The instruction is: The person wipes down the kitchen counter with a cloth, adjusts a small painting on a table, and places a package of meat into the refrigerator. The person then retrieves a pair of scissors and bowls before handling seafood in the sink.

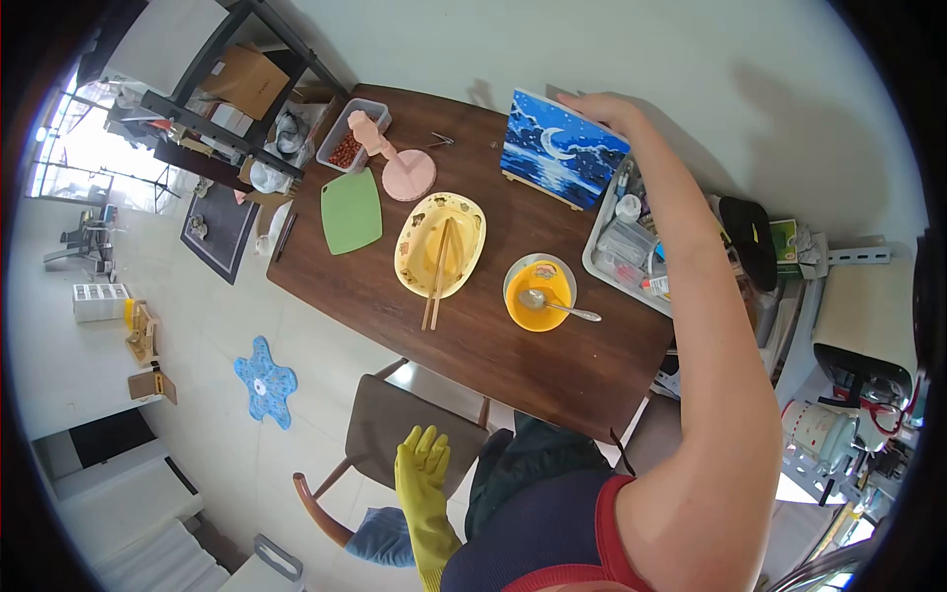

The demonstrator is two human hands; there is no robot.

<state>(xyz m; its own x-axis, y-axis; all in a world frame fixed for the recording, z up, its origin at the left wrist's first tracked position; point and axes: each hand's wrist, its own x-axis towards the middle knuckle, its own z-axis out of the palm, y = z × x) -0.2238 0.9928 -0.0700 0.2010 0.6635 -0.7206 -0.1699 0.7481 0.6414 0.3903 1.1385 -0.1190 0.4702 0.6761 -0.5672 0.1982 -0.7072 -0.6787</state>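
My left hand [422, 474] wears a yellow rubber glove and hangs beside the chair, fingers spread and holding nothing. Bare, my right hand [598, 109] reaches to the top edge of a blue moon painting [560, 150] that stands near the wall; its fingers lie along the back edge, partly hidden. A yellow oval dish [409, 249] with chopsticks [438, 278] across it rests mid-table. To its right, a metal spoon [584, 314] leans in an orange bowl [533, 316] on a pale plate [570, 269].
On the wooden table [473, 345] are a green board [350, 211], a pink stand [408, 176], a tub of red-brown items [371, 111] and a tray of supplies [598, 229]. A chair [380, 424] stands at the front edge.
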